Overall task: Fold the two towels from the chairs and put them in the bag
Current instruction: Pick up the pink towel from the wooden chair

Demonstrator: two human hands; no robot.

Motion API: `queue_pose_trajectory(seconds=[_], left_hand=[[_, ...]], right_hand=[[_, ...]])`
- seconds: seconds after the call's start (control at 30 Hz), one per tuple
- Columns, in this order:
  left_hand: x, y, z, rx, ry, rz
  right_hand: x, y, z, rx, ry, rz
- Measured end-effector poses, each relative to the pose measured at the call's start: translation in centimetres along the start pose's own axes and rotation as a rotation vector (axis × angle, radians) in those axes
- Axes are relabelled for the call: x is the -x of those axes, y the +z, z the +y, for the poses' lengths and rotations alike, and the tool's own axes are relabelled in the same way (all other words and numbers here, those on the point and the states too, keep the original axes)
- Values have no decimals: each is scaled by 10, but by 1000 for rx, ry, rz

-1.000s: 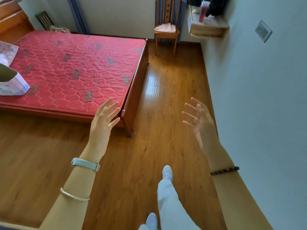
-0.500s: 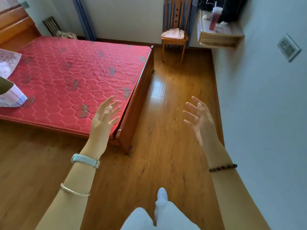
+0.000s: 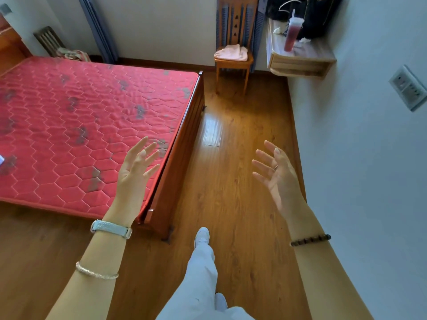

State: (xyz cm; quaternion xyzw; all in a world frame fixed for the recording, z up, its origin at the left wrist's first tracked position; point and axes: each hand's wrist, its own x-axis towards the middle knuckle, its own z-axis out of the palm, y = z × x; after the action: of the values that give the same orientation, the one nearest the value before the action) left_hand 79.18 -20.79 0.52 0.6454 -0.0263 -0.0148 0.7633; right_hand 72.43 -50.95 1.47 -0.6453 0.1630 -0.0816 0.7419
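Note:
A pale pink towel lies bunched on the seat of a wooden chair against the far wall. A second towel lies crumpled on a dark chair behind the bed, far left. My left hand is raised over the bed's near corner, fingers spread, holding nothing. My right hand is raised over the floor near the right wall, also spread and empty. Only a white sliver of the bag shows at the left edge.
A red quilted mattress on a wooden bed frame fills the left. A wooden floor aisle runs between the bed and the right wall toward the chair. A wall shelf carries a red drink cup. My foot steps forward.
I have walked forward along the aisle; the chair with the pink towel is nearer and the bag has slid almost out of view at left. Both hands stay raised and empty.

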Motion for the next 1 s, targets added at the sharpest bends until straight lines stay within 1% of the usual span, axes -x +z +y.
queue_pose_trajectory(seconds=[0.3,0.53,0.77,1.0], left_hand=[[-155,5,-7,33,-3,-4],[-274,7,-2,-5,-1,-77],[-347,13,-3,25,10,-97],[-427,36,-16,55,7,-70]], right_hand=[[-150,50,-24,7,-26,2],[-260,64,-44,38,-66,79],[-327,75,-53,29,-51,96],[-409,82,-54,14,-34,102]])
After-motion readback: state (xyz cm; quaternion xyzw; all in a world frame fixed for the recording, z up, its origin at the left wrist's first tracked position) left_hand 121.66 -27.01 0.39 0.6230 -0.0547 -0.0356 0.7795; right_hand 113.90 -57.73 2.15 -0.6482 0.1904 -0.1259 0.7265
